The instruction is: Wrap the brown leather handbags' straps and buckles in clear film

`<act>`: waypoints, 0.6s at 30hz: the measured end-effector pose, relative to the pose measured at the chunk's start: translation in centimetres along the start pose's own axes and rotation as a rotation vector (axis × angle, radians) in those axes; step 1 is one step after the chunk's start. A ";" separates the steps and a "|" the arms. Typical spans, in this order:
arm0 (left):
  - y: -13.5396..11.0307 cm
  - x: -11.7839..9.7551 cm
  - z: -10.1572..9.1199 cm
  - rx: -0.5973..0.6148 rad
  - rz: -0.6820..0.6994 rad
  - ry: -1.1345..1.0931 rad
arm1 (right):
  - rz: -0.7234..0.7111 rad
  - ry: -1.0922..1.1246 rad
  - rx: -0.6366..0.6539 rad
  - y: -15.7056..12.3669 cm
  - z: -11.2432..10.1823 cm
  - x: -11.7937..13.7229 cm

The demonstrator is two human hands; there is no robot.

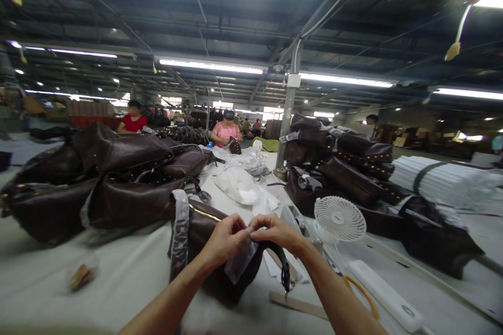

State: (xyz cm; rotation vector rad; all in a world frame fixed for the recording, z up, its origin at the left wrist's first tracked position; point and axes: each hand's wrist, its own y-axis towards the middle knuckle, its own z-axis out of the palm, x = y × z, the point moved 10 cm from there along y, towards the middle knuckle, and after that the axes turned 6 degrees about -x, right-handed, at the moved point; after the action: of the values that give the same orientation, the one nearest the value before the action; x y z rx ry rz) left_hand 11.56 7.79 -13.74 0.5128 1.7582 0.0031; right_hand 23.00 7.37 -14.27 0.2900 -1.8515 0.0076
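A dark brown leather bag (204, 230) with a gold zipper lies on the white-covered table in front of me. Clear plastic wrap (180, 235) covers the strip along its left end. Over the bag's right part, my left hand (228, 238) pinches a piece of thin translucent plastic (240, 261) that hangs down against the leather. My right hand (275, 231) meets it fingertip to fingertip, pinching the same plastic at its top. A dark strap with a buckle (285, 275) dangles below my right wrist.
Brown bags are heaped at left (129, 162) and right (341, 167). A small white fan (340, 218), a white power strip (387, 296) and orange-handled scissors (359, 293) lie to the right. Crumpled plastic (247, 167) is ahead. Co-workers, one in pink (227, 131), are farther back.
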 end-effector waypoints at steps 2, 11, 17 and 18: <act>-1.1 1.4 0.5 0.029 -0.094 -0.021 | -0.017 0.007 -0.001 0.1 0.2 0.2; -3.3 1.6 0.4 0.297 -0.397 -0.109 | -0.070 -0.012 -0.068 -1.0 0.4 1.4; -2.3 0.1 -0.4 0.405 -0.388 0.052 | -0.229 -0.285 -0.227 -1.5 0.3 3.4; -2.4 0.4 -0.1 0.422 -0.403 0.064 | -0.241 -0.304 -0.237 -1.5 0.3 3.4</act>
State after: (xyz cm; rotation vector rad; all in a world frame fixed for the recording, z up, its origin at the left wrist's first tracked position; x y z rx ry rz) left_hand 10.62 5.78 -14.74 0.4515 1.9051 -0.6519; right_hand 22.10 5.17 -11.34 0.3604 -2.0821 -0.4404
